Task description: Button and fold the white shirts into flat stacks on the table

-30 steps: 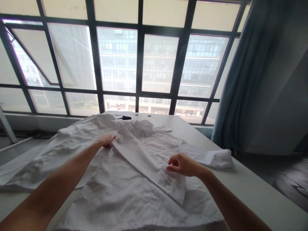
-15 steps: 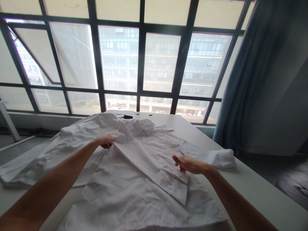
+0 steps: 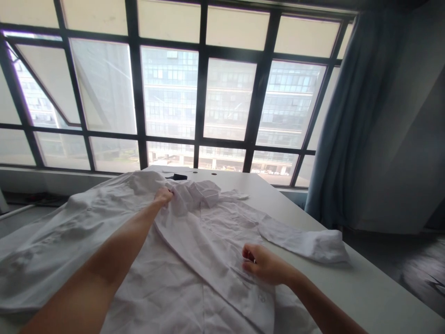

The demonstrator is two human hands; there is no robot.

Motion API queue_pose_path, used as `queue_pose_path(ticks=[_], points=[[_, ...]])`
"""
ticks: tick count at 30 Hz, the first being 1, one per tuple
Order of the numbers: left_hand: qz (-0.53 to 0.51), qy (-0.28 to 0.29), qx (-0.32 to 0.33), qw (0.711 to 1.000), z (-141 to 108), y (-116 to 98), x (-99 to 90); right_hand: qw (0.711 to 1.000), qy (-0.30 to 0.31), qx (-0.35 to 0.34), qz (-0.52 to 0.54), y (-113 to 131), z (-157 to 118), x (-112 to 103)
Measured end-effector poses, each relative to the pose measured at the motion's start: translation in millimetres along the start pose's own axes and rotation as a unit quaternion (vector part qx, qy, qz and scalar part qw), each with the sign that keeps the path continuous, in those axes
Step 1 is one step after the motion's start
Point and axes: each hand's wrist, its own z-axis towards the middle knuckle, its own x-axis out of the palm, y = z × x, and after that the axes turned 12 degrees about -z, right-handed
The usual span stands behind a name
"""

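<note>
A white button-up shirt (image 3: 187, 241) lies spread out, its collar (image 3: 208, 190) toward the window. One sleeve (image 3: 212, 260) crosses its front diagonally, with a buttoned cuff (image 3: 262, 299) at the near right. My left hand (image 3: 164, 196) is closed on the fabric near the shoulder, at the upper end of that sleeve. Just above the cuff, my right hand (image 3: 262, 265) has its fingers curled toward the thumb; whether cloth is caught between them is hidden. The other sleeve (image 3: 306, 241) stretches out to the right.
Beneath the clothing is a white table (image 3: 368, 283), whose right edge runs diagonally. More white cloth (image 3: 69, 232) lies to the left. A small black object (image 3: 179, 176) rests near the far end. Beyond stand a black-framed window (image 3: 200, 102) and a blue-grey curtain (image 3: 351, 120).
My left hand has moved slightly farther up the shirt toward the collar. My right hand has shifted nearer to me and its fingers have curled in. The view has tilted up a little.
</note>
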Motion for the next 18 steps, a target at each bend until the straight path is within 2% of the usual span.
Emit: queue_pose_path(ticks=[5, 9, 12, 15, 16, 18], points=[[0.007, -0.073, 0.049, 0.996, 14, 3, 9.2, 0.999, 0.014, 0.040, 0.018, -2, 5, 1], [0.018, -0.079, 0.072, 0.994, 12, 14, 17.0, 0.997, 0.044, 0.070, 0.003, -1, 6, -3], [0.022, -0.067, 0.072, 0.995, 9, 20, 20.7, 0.997, 0.006, 0.070, -0.021, 1, 5, -6], [0.022, -0.046, 0.063, 0.997, 10, 23, 20.5, 0.994, -0.097, 0.027, -0.044, 5, 3, -6], [0.021, -0.036, 0.058, 0.997, 11, 23, 19.6, 0.993, -0.113, -0.006, -0.045, 6, 3, -5], [0.017, -0.023, 0.050, 0.998, 14, 21, 17.2, 0.993, -0.086, -0.074, -0.034, 9, 4, -1]])
